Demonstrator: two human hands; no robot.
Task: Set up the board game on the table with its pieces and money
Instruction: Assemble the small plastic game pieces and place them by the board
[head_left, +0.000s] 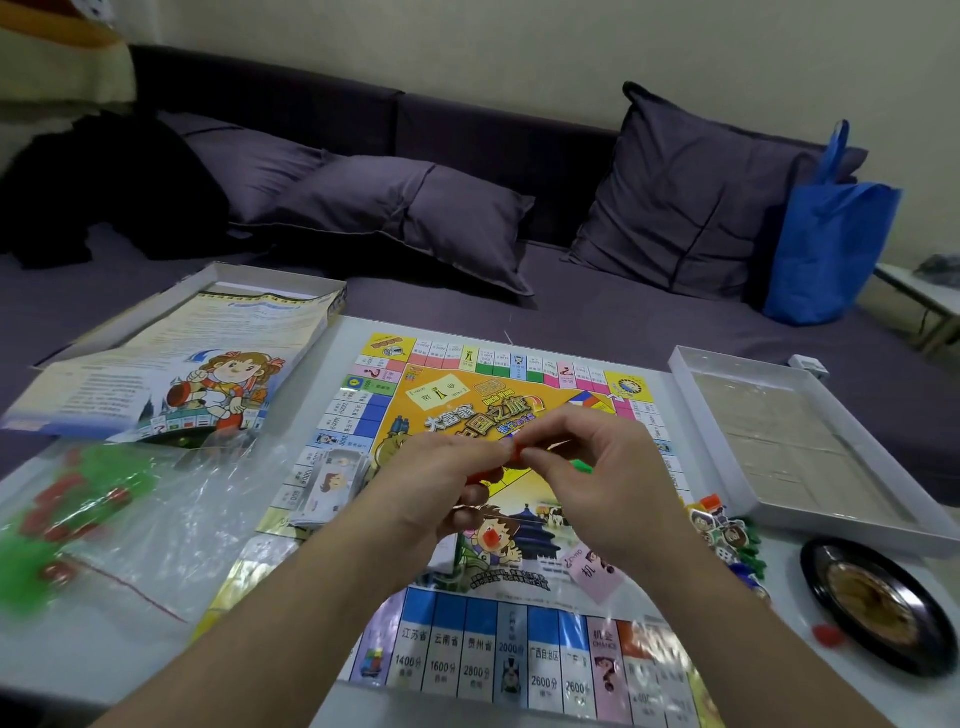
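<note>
two hands meet at the centre of the frame, right over the board (498, 644), which lies unfolded on the white worktop (104, 660). left hand (441, 483) has its fingers curled, pinching a small orange-red piece (511, 451) at the tips, with more red showing under the palm, so it looks to be holding a few. right hand (597, 478) comes in from the other side, fingertips pressed onto the same piece. best guess: they're separating or sorting tokens before setting them down. a green bit (582, 466) peeks out just past the right fingers; can't tell whether it is held.

money stack (332, 486) sits on the board's left edge, ready to deal out. left of frame, a clear plastic bag (104, 519) holds red and green houses, handy but not yet emptied. character pawns and dice (724, 535) are heaped just right of the board, beside the open box tray (789, 436). box lid with the rule sheet (171, 364) is parked upper left, out of the way. a pink chance card (592, 566) lies near the right wrist.
</note>
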